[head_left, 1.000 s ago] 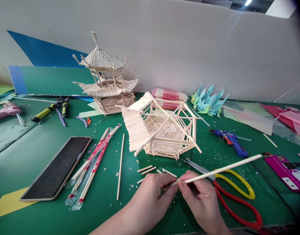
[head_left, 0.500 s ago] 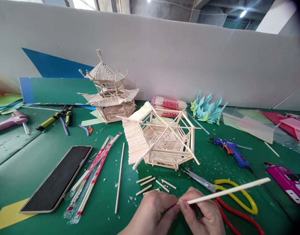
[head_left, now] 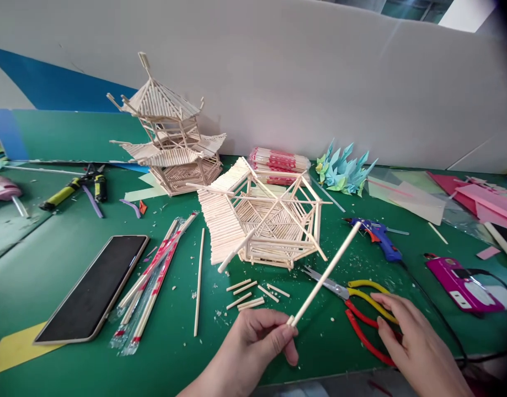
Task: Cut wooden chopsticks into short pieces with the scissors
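My left hand [head_left: 263, 344] pinches a thin wooden stick [head_left: 330, 270] near its lower end; the stick slants up to the right. Beside its lower end a short stub of wood shows at the fingertips. My right hand [head_left: 414, 336] is over the scissors [head_left: 342, 290], its thumb and fingers apart around the yellow and red handles. Whether it touches them I cannot tell. Several short cut stick pieces [head_left: 241, 285] lie beyond my left hand. Behind them stands an open six-sided stick frame [head_left: 273, 256], with stick roofing [head_left: 222, 220] on its left side.
A finished stick pagoda [head_left: 170, 149] stands at the back left. Wrapped chopsticks [head_left: 154, 281] and a phone [head_left: 94, 289] lie at left, near pliers [head_left: 71, 187]. At right are a blue glue gun [head_left: 379, 237], a magenta device [head_left: 460, 284] with a cable, and folded-paper shapes [head_left: 346, 168].
My right hand has let go of the stick and moved right to the scissors. The left hand keeps the stick, which now points more steeply upward. The view has shifted slightly.
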`<action>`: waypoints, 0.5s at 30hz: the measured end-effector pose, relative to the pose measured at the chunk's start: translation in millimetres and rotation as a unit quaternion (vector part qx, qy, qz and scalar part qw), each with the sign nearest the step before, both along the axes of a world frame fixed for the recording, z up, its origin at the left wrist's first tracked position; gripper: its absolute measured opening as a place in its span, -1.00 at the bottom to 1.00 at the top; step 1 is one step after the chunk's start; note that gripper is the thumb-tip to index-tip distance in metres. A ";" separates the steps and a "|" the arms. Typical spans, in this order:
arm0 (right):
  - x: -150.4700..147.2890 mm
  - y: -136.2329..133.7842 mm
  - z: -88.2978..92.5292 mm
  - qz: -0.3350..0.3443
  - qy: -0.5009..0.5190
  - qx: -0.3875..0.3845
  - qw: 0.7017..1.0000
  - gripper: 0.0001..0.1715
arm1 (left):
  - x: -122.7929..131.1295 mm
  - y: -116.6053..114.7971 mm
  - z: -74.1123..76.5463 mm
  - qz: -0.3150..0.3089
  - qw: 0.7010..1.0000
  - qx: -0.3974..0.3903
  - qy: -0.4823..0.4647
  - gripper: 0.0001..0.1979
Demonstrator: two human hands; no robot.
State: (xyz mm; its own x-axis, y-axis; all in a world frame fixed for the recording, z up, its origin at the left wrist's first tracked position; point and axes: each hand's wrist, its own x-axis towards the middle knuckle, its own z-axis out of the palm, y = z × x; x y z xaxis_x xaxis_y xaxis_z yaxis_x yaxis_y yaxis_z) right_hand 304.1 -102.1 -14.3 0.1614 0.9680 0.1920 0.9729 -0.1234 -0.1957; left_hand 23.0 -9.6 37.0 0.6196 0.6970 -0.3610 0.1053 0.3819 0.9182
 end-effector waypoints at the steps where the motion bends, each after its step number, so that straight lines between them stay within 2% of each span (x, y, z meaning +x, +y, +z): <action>1: 2.9 0.9 -0.5 0.007 -0.011 -0.013 1.000 -0.64 | 0.0 -1.0 -0.8 0.009 1.000 -0.022 -0.013 -0.67; 5: 9.2 12.1 1.9 0.024 -0.015 -0.065 0.997 -0.66 | -1.6 -4.5 -2.6 0.038 0.995 -0.081 -0.041 -0.73; 9: 13.9 22.9 5.0 0.040 -0.016 -0.107 0.993 -0.75 | -3.4 -5.0 -2.0 0.039 0.996 -0.075 -0.043 -0.71; 12: 16.3 19.1 8.0 0.043 -0.002 -0.105 0.994 -0.76 | -4.0 -4.8 0.2 0.037 0.999 -0.014 -0.010 -0.67; 15: 17.0 0.8 10.6 0.012 0.072 -0.082 0.994 -0.72 | -4.6 -5.1 3.1 0.039 0.989 0.129 0.058 -0.66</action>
State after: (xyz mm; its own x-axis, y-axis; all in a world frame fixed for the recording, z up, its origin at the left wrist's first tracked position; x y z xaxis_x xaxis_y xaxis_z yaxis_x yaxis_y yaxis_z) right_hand 321.2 -101.4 -3.7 0.1525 0.9883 0.0075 0.9393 -0.1426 -0.3122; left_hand 18.3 -14.7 40.1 0.5246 0.8193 -0.2314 0.1956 0.1485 0.9694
